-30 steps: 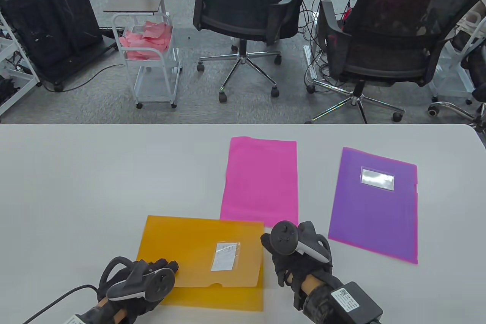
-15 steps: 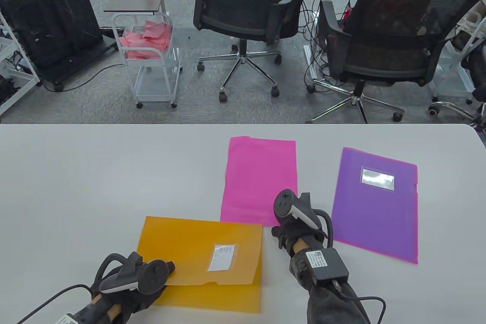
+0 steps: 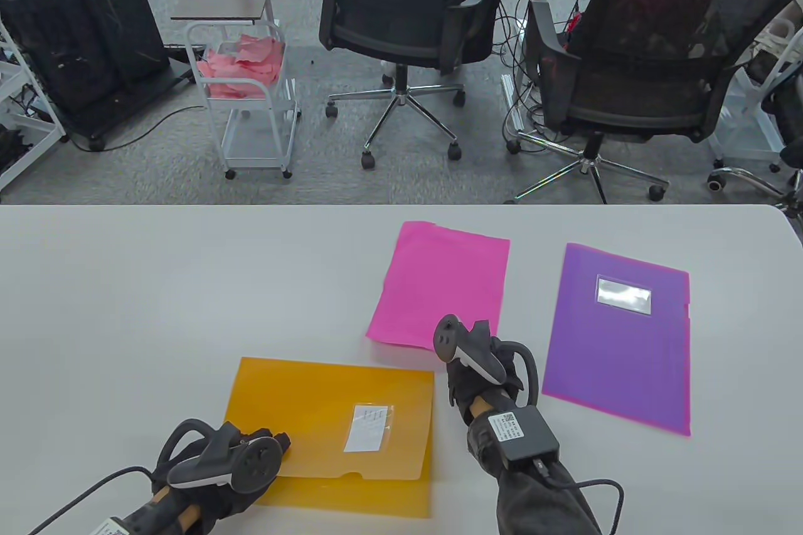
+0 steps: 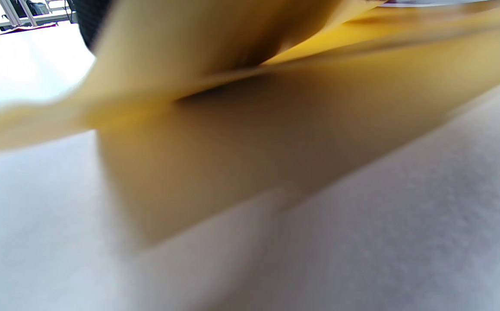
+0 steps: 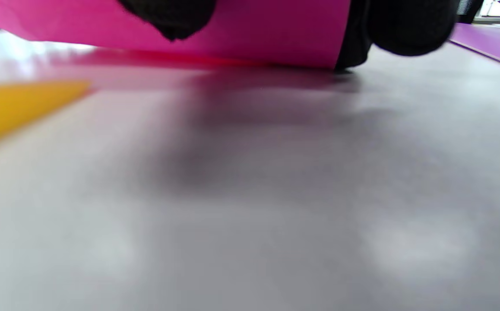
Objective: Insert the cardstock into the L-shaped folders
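One pink cardstock (image 3: pixel 442 284), long axis leaning right, near corner pinched by right hand (image 3: pixel 480 372); left hand (image 3: pixel 219 466) lifts yellow folder (image 3: pixel 339 428) flap; white label unreadable.

The left hand (image 3: pixel 216 472) sits low near the bottom edge of the table view, its gloved fingers (image 3: pixel 279 439) reaching right and lifting the top sheet of the orange folder (image 3: pixel 351 397). The right hand (image 3: pixel 480 372) reaches forward, farther up the table. In the right wrist view its fingertips (image 5: pixel 170 17) hold the near edge of the pink cardstock (image 3: pixel 442 284), which is raised off the table.
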`<state>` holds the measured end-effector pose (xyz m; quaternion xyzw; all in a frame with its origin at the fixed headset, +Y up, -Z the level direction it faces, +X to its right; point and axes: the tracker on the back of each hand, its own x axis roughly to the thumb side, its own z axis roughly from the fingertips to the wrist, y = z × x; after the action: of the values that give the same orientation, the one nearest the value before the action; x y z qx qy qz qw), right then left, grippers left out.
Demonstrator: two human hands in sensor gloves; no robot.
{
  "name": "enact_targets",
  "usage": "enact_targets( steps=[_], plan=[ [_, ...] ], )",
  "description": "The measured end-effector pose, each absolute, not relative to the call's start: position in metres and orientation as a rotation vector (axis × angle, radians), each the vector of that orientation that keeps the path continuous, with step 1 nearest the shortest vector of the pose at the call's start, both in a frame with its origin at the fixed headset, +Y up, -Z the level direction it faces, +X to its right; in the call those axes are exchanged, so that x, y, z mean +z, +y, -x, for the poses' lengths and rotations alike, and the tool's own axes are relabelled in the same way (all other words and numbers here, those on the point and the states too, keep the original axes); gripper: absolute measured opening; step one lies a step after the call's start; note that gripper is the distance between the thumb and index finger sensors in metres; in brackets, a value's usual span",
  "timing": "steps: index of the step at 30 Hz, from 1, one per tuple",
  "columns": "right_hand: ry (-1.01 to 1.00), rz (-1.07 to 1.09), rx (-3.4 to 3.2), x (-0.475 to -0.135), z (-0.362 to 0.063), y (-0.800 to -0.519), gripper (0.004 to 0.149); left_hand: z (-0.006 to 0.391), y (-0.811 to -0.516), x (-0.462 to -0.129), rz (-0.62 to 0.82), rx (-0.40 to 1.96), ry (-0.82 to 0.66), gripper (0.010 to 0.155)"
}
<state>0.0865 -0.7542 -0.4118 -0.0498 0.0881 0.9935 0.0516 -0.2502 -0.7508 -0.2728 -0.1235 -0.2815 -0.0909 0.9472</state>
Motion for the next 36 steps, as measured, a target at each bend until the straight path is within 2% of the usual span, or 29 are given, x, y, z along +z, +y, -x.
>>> enact_targets(
  steps=[5, 10, 15, 19, 25, 30, 36],
  plan=[
    [-0.034, 0.191, 2.76, -0.401, -0.101, -0.724, 0.046, 0.25, -0.751, -0.273, 0.219, -0.189, -0.57, 0.057],
    [-0.34, 0.031, 2.49, -0.372, -0.123, -0.674, 0.046, 0.251, -0.751, -0.272, 0.146, -0.2, -0.54, 0.057],
    [-0.48, 0.027, 2.409, -0.345, -0.158, -0.645, 0.049, 0.253, -0.748, -0.272, 0.062, -0.213, -0.482, 0.057],
    [-0.424, 0.164, 2.21, -0.334, -0.196, -0.653, 0.05, 0.255, -0.746, -0.272, 0.012, -0.241, -0.427, 0.057],
    [-0.321, 0.364, 1.897, -0.325, -0.239, -0.689, 0.05, 0.26, -0.743, -0.273, -0.033, -0.259, -0.355, 0.056],
    [-0.27, 0.433, 1.857, -0.32, -0.258, -0.682, 0.05, 0.265, -0.742, -0.276, -0.047, -0.249, -0.304, 0.056],
    [-0.021, 0.432, 1.841, -0.321, -0.265, -0.687, 0.05, 0.271, -0.739, -0.278, -0.069, -0.237, -0.241, 0.056]
  ],
)
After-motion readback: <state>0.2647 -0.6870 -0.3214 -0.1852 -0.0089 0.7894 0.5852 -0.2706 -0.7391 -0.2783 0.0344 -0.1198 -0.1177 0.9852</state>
